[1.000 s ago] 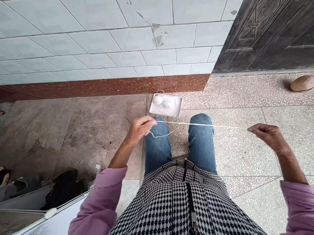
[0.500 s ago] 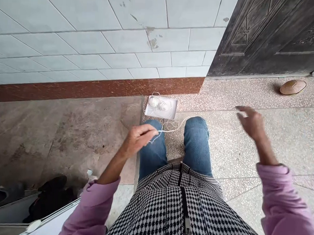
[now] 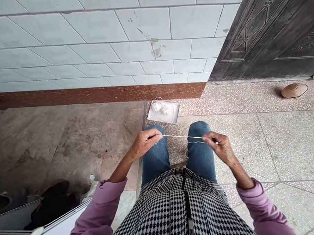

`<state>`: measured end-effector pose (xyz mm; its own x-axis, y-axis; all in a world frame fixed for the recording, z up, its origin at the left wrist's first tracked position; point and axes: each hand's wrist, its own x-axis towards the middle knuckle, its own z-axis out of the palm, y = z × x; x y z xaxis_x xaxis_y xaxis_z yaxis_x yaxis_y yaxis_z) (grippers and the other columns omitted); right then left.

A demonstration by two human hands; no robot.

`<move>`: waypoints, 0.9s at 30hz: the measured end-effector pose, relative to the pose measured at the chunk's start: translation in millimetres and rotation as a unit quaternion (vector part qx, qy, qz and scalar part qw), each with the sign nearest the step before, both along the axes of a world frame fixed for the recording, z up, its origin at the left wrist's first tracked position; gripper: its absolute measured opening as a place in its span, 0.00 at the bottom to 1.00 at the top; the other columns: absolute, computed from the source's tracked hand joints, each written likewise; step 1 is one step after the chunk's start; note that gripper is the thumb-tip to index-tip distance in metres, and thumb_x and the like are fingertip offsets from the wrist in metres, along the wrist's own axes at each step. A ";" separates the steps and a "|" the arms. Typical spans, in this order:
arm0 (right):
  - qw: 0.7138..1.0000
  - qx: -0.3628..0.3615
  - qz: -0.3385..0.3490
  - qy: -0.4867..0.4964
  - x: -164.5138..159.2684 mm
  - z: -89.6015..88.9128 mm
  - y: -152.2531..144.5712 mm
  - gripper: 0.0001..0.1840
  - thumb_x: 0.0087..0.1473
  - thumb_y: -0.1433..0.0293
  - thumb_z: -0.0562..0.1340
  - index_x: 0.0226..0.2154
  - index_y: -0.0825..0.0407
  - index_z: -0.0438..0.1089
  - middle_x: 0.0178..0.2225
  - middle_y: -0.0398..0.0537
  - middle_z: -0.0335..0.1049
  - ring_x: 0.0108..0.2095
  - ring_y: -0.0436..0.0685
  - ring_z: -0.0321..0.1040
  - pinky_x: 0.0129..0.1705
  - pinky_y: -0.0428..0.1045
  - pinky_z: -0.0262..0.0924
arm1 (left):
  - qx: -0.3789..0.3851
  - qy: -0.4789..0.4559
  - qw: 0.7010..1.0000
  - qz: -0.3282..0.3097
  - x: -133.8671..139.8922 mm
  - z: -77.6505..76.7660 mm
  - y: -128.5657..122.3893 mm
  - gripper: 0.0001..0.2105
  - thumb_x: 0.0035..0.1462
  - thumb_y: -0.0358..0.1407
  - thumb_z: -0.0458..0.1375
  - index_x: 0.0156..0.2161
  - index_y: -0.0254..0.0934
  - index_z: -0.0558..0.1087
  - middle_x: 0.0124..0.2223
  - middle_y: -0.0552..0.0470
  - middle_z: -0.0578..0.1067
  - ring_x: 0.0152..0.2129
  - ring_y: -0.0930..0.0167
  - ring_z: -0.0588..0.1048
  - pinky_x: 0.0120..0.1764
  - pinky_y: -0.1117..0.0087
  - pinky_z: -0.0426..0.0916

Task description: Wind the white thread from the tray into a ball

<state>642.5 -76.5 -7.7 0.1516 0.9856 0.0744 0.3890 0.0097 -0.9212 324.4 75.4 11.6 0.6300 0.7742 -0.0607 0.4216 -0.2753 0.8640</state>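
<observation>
White yarn [image 3: 180, 136] stretches nearly straight between both hands, above the knees. My left hand [image 3: 144, 142] pinches one end of that stretch over the left knee, and a short tail dangles below its fingers. Over the right knee, my right hand [image 3: 221, 146] grips the other end with thumb and fingers closed. A second loose strand runs below the taut one toward the right hand. Beyond the knees, two white yarn balls [image 3: 165, 110] lie in a shallow white box lid [image 3: 176, 115] on the floor. Loose loops of yarn [image 3: 174, 128] hang between the lid and the hands.
A white tiled wall [image 3: 97, 56] with a brown base strip [image 3: 108, 93] rises ahead. At the right stand a dark carved door [image 3: 254, 38] and a brown ball-like object [image 3: 295, 91] on the speckled floor. Dark items [image 3: 56, 203] and a white-edged panel [image 3: 69, 219] are at lower left.
My right hand has come in from the far right and closed on the yarn. The strand now runs taut between both hands. My left hand keeps its pinch. The view has shifted slightly.
</observation>
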 end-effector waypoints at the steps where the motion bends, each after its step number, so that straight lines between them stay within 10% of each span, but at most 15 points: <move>1: 1.000 -0.001 -0.014 -0.019 11.7 0.8 -1.9 0.20 0.67 0.53 0.66 0.31 0.51 0.78 0.29 0.47 0.77 0.29 0.54 0.71 0.34 0.49 0.65 | -0.003 0.004 1.000 0.006 -1.8 -5.1 0.7 0.14 0.63 0.44 0.59 0.32 0.36 0.79 0.26 0.53 0.76 0.24 0.72 0.70 0.31 0.73 0.66; 19: 0.961 0.094 -0.013 -0.258 82.6 40.3 81.7 0.18 0.69 0.57 0.63 0.33 0.49 0.80 0.33 0.52 0.82 0.33 0.61 0.78 0.37 0.54 0.69 | -0.019 -0.013 0.991 0.132 -39.7 -17.4 7.3 0.14 0.61 0.46 0.60 0.33 0.37 0.78 0.19 0.60 0.66 0.16 0.75 0.64 0.23 0.72 0.60; 24: 0.950 0.094 -0.009 -0.299 90.3 71.6 47.4 0.17 0.70 0.55 0.63 0.37 0.47 0.81 0.34 0.51 0.83 0.33 0.62 0.79 0.38 0.55 0.69 | 0.001 0.010 0.996 0.085 -31.5 -28.1 14.8 0.13 0.65 0.43 0.58 0.35 0.36 0.79 0.23 0.57 0.71 0.20 0.72 0.70 0.28 0.71 0.67; 27: 0.944 0.078 0.012 -0.319 78.0 78.2 12.7 0.16 0.72 0.57 0.63 0.37 0.47 0.81 0.34 0.50 0.82 0.34 0.62 0.79 0.38 0.55 0.68 | 0.073 0.055 0.994 0.056 -12.1 -28.8 10.3 0.08 0.63 0.35 0.59 0.40 0.37 0.81 0.41 0.47 0.82 0.39 0.65 0.81 0.46 0.63 0.77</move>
<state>720.6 -63.8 70.5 0.0047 0.9576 0.2881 0.8623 0.1420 -0.4862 312.3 85.8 -17.2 0.5351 0.8447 -0.0065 0.5459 -0.3400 0.7657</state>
